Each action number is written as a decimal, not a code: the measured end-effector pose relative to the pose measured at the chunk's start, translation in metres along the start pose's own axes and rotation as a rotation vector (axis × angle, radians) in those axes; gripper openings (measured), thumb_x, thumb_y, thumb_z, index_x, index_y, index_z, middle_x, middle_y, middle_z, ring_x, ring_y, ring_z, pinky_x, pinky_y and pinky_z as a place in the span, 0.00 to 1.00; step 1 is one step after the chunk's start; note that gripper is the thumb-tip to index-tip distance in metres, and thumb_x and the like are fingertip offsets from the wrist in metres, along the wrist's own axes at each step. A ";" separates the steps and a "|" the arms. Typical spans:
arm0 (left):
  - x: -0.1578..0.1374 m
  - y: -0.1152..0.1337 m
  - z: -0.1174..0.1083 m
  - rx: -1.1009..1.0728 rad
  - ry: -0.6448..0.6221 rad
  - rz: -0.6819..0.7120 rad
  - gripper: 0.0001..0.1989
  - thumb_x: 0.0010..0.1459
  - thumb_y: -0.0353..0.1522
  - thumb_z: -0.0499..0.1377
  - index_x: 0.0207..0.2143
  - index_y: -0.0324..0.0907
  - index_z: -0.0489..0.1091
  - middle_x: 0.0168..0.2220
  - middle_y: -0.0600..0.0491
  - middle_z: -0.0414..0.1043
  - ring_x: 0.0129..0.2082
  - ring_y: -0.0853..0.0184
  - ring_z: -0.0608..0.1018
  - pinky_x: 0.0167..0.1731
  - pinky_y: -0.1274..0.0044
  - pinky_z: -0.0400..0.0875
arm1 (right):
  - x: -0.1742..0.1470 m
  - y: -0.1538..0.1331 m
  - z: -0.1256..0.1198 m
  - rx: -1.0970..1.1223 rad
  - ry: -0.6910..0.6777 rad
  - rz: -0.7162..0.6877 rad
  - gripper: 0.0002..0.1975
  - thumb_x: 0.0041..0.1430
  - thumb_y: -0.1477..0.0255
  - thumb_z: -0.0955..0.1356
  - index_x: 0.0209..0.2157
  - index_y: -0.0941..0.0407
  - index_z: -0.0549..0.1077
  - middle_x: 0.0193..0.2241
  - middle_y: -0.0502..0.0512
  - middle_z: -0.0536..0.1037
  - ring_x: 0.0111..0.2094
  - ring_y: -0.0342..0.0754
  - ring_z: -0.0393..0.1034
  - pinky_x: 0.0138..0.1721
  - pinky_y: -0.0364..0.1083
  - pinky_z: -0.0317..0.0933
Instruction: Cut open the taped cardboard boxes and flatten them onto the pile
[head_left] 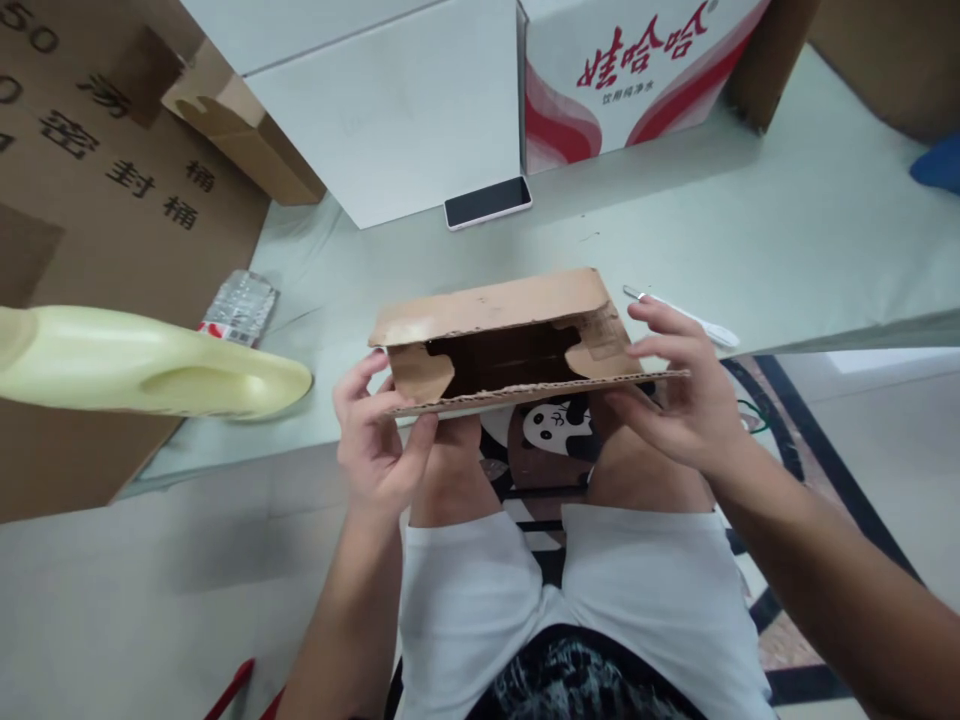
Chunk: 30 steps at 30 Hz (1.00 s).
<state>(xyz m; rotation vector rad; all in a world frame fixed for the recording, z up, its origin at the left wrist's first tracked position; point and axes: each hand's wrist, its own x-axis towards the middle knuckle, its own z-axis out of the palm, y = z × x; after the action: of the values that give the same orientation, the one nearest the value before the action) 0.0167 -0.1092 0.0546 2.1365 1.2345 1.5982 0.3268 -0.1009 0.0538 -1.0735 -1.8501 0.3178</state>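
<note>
Between my two hands is a small brown cardboard box [487,302], its open side facing me and its inside dark. The side flaps are partly folded in, and a long flap runs along the lower edge. My left hand [379,440] pinches the left end of that flap, with the thumb below and the fingers above. At the other end, my right hand [675,390] grips the flap's right corner between thumb and fingers. A white pen-like tool [694,318] with a thin metal tip lies on the table just beyond my right hand.
A smartphone [487,203] lies before a white box [405,110] and a red-and-white carton [622,80]. At the left are a large printed carton [112,250], a clear plastic bottle [241,305] and a pale yellow curved object [150,362]. Pale green cloth covers the table [337,255].
</note>
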 end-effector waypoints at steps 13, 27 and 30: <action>0.066 0.022 -0.040 0.371 -0.902 -0.008 0.28 0.62 0.41 0.60 0.65 0.51 0.68 0.68 0.50 0.67 0.64 0.48 0.70 0.64 0.54 0.60 | 0.034 -0.016 -0.027 -0.349 -0.527 -0.322 0.23 0.65 0.62 0.69 0.59 0.52 0.74 0.61 0.58 0.75 0.50 0.60 0.72 0.46 0.57 0.65; 0.069 0.009 -0.032 0.476 -0.907 0.238 0.29 0.59 0.35 0.62 0.64 0.53 0.69 0.57 0.48 0.76 0.49 0.52 0.75 0.47 0.63 0.66 | 0.015 -0.030 -0.046 -0.222 -0.245 -0.274 0.20 0.61 0.74 0.73 0.53 0.45 0.75 0.33 0.53 0.71 0.35 0.52 0.67 0.39 0.53 0.60; 0.057 0.005 -0.030 0.465 -0.758 0.345 0.27 0.60 0.33 0.63 0.62 0.48 0.69 0.51 0.44 0.75 0.48 0.52 0.74 0.48 0.63 0.68 | -0.002 -0.012 -0.046 -0.063 0.034 -0.133 0.23 0.59 0.67 0.74 0.56 0.41 0.73 0.40 0.56 0.69 0.37 0.53 0.67 0.37 0.54 0.62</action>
<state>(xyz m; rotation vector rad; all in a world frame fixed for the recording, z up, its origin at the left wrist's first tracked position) -0.0028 -0.0814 0.1092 2.9451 1.0598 0.4422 0.3583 -0.1189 0.0841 -0.9862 -1.9019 0.1632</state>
